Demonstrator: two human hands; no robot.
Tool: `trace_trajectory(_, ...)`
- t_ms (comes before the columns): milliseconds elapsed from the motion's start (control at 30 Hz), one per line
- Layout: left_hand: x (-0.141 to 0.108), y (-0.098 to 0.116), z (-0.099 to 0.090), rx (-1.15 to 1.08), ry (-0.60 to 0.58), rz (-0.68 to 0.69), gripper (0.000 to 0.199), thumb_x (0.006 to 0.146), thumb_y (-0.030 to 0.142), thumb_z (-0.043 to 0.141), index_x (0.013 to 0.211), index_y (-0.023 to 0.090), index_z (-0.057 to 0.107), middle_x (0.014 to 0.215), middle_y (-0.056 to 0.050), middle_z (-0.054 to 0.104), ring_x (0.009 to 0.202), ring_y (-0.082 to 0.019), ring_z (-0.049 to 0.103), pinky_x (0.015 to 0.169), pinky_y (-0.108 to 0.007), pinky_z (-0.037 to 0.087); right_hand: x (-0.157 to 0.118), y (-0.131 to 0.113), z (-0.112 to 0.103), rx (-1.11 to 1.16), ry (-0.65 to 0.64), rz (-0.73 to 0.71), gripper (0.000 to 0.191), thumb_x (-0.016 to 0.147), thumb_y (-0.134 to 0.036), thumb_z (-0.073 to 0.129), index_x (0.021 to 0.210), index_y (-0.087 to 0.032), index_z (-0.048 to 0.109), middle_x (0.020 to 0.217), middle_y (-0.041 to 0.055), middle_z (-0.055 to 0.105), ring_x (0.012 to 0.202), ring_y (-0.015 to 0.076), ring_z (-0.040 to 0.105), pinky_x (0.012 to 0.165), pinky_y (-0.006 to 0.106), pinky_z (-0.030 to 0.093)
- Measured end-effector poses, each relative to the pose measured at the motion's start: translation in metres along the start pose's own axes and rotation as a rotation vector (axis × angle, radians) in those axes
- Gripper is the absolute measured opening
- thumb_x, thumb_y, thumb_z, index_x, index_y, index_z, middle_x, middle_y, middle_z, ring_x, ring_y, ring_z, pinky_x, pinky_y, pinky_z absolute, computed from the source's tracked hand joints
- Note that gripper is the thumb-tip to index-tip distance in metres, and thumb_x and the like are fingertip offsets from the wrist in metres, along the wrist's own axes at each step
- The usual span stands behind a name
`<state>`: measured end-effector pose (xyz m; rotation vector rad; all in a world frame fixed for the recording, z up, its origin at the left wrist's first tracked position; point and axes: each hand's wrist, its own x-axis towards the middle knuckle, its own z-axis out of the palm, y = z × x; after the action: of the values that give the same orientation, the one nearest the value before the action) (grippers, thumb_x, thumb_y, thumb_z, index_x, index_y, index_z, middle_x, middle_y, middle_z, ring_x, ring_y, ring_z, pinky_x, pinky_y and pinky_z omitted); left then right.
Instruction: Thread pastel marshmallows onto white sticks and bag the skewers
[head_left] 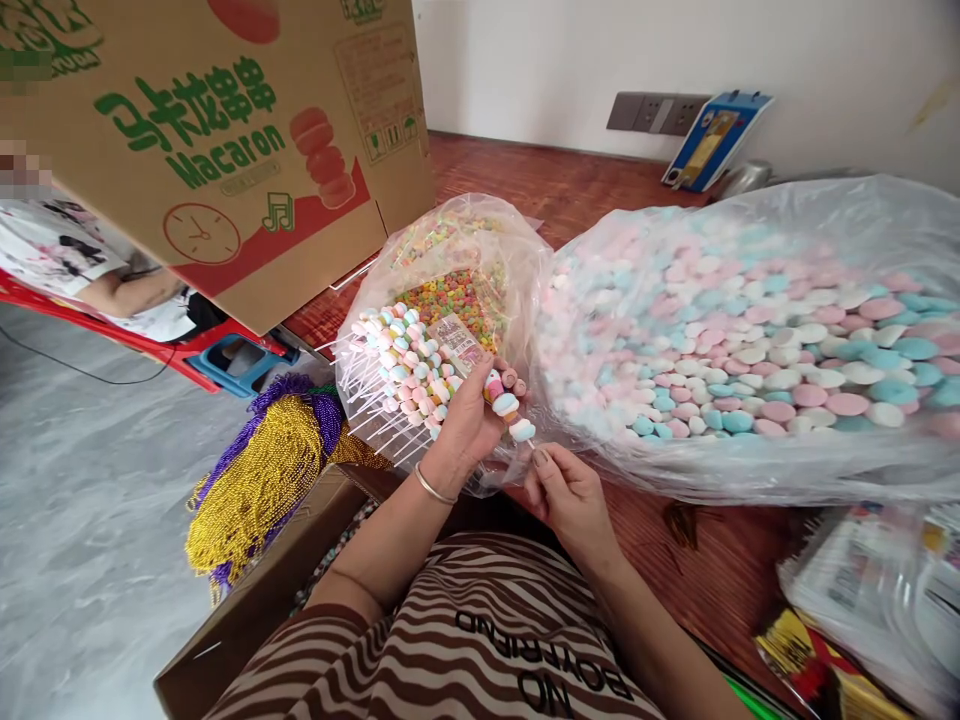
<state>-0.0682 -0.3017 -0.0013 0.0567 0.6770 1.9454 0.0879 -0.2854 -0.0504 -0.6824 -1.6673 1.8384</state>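
My left hand (471, 422) is closed around a candy skewer (505, 404) threaded with pastel pieces and small ring shapes. Pinched at the skewer's near end are the thumb and fingers of my right hand (574, 492), where a bit of white stick shows. Beyond my left hand lies a pile of similar candy skewers (405, 365), their white sticks pointing left. They rest on a clear plastic bag (517, 235) of small coloured candy rings (480, 290), with a printed label (456, 342) beside them. To the right, a large clear bag holds pink, white and blue candies (750, 350).
A tall printed carton (300, 220) stands at the back left of the red-brown table (495, 170). Gold and purple bead strands (262, 490) hang over an open box (255, 590). A blue device (716, 140) leans by wall sockets. Another person's arm (135, 288) shows at left.
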Motion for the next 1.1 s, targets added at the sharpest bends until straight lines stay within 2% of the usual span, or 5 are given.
trace_trajectory(200,-0.002,-0.007,0.006,0.078,0.134,0.055,0.030,0.085,0.037,0.078,0.078,0.017,0.057,0.069,0.003,0.055,0.061,-0.009,0.057,0.060,-0.019,0.050,0.007,0.007,-0.009,-0.815,0.199,-0.589,0.020,0.099,-0.030,0.058,0.096,-0.016,0.071,0.061,0.0032,0.066,0.054,0.0130,0.055,0.067,0.030,0.045)
trace_trajectory(500,-0.001,-0.007,-0.013,-0.024,-0.156,-0.136,0.023,0.090,0.040,0.069,0.089,0.017,0.066,0.079,-0.004,0.065,0.077,-0.018,0.067,0.084,-0.037,0.058,0.008,-0.001,0.005,0.675,-0.173,0.261,0.025,0.096,-0.040,0.063,0.081,-0.020,0.064,0.033,-0.0146,0.033,0.026,0.0048,0.014,0.038,0.022,0.036)
trace_trajectory(633,0.007,0.007,-0.018,0.004,-0.150,0.010,0.024,0.087,0.031,0.071,0.109,0.023,0.069,0.104,-0.006,0.074,0.103,-0.022,0.071,0.093,-0.040,0.055,0.011,-0.001,0.003,0.789,-0.206,0.326,0.019,0.092,-0.034,0.069,0.082,-0.017,0.069,0.033,-0.0144,0.035,0.027,0.0025,0.013,0.038,0.018,0.035)
trace_trajectory(733,0.013,0.013,-0.015,-0.021,-0.099,0.137,0.016,0.085,0.022,0.074,0.100,0.023,0.069,0.082,0.002,0.069,0.082,-0.014,0.070,0.085,-0.030,0.057,0.010,0.000,0.005,0.750,-0.218,0.306,0.020,0.093,-0.036,0.068,0.083,-0.018,0.069,0.033,-0.0149,0.033,0.028,0.0027,0.013,0.040,0.019,0.037)
trace_trajectory(1100,0.009,-0.010,0.003,-0.061,0.262,0.056,0.041,0.090,0.047,0.071,0.068,0.019,0.049,0.058,0.004,0.049,0.053,-0.008,0.053,0.058,-0.020,0.052,0.015,0.018,-0.006,-0.835,0.178,-0.598,0.023,0.100,-0.028,0.053,0.105,-0.014,0.071,0.072,0.0082,0.072,0.060,0.0156,0.061,0.069,0.031,0.051)
